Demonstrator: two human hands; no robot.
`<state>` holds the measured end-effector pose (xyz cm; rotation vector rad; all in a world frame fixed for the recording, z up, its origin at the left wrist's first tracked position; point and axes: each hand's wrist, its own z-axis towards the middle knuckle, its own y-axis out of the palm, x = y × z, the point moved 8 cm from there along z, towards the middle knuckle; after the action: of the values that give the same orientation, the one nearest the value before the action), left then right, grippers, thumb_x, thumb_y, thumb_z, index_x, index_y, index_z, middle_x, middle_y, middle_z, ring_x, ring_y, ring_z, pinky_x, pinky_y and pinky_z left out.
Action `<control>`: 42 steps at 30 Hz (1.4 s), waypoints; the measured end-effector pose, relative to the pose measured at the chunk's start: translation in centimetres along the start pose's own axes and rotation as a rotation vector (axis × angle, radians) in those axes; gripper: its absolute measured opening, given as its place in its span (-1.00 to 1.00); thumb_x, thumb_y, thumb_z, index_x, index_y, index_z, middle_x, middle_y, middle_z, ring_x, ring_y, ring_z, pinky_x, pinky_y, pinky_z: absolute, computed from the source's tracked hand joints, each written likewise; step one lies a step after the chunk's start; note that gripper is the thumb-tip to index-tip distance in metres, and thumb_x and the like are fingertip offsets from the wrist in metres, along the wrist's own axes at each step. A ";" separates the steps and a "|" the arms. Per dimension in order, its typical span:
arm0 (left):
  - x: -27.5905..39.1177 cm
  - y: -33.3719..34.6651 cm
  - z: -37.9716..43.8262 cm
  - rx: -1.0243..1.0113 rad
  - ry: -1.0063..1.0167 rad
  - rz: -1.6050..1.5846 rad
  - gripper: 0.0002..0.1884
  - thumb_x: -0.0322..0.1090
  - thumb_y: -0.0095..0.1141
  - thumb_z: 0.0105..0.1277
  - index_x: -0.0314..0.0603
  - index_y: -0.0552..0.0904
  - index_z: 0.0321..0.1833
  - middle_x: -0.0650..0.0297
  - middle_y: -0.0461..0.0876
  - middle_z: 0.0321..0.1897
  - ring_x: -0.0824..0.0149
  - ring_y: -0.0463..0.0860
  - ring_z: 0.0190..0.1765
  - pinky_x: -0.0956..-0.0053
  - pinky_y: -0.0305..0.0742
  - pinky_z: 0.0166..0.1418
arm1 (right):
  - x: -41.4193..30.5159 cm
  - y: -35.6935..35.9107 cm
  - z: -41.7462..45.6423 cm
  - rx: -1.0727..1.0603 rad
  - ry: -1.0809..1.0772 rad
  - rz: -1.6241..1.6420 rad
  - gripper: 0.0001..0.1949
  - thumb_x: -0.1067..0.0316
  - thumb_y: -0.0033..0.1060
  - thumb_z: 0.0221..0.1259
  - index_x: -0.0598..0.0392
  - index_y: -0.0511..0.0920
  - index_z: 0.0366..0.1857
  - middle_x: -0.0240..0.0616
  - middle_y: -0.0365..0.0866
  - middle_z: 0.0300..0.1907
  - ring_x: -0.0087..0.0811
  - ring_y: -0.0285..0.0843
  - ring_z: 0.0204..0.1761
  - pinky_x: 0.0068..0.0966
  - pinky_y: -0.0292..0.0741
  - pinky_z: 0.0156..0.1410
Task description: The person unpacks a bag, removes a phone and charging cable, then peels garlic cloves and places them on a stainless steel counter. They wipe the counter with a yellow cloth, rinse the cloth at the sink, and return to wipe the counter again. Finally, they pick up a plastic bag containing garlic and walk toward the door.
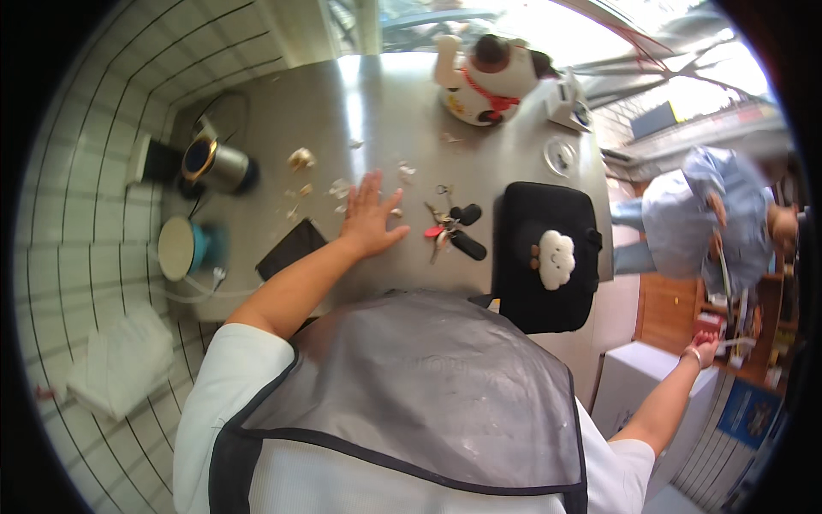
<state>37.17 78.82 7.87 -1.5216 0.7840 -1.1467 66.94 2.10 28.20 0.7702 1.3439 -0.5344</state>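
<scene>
My left hand lies palm down, fingers spread, on the stainless steel table, among small pale scraps. Right of it is a bunch of keys with black fobs and a red tag. A black case with a white cloud plush lies further right. A dark flat item lies left of my wrist, partly behind my forearm. My right hand is stretched far out to the right, fingers curled on a thin pale strip that I cannot identify.
A lucky cat figure and a round glass dish stand at the back right. On the left are a metal cylindrical appliance and a round turquoise device with a cable. A person stands beyond the table's right end, above a white box.
</scene>
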 end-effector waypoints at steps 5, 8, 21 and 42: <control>-0.1 0.8 -4.9 0.047 0.001 -0.307 -0.30 0.01 0.12 0.15 0.05 0.29 0.37 0.04 -0.09 0.47 0.03 0.04 0.47 -0.03 -0.26 0.49 | 3.1 3.3 0.2 -0.100 0.033 -0.070 -0.78 0.22 -0.11 0.37 0.12 0.51 -0.26 -0.46 0.42 -0.60 -0.59 0.35 -0.59 -0.64 0.50 -0.38; -0.2 0.3 -5.2 0.092 -0.022 -0.037 -0.38 -0.06 0.13 0.14 0.03 0.38 0.30 0.08 0.10 0.42 0.09 0.08 0.46 -0.04 -0.17 0.48 | 4.9 6.1 -0.4 -0.178 0.101 -0.057 -0.78 0.18 -0.10 0.38 0.09 0.52 -0.25 -0.44 0.48 -0.56 -0.58 0.43 -0.55 -0.58 0.54 -0.33; -17.9 -5.3 -1.9 0.151 -0.602 -0.234 -0.41 -0.06 0.07 0.18 -0.01 0.36 0.30 0.12 0.22 0.36 0.09 0.41 0.25 0.24 0.33 0.28 | 9.5 4.6 1.4 -0.227 0.415 0.135 -0.69 0.08 -0.07 0.35 0.10 0.56 -0.25 -0.38 0.60 -0.46 -0.49 0.55 -0.39 -0.44 0.59 -0.15; -0.1 -0.1 -0.2 -0.507 -0.437 -1.986 -0.51 0.23 -0.11 0.32 -0.05 0.51 -0.06 0.25 0.62 -0.21 0.37 0.60 -0.20 0.44 0.51 -0.16 | 18.0 27.4 -71.6 -1.879 0.183 -0.152 -0.73 0.28 -0.16 0.40 0.11 0.43 0.06 -0.26 0.58 -0.09 -0.55 0.47 -0.14 -0.57 0.43 0.00</control>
<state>36.93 78.82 7.91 -2.8343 -1.2737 -1.7416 43.29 75.55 12.32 -0.8520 1.4245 0.7512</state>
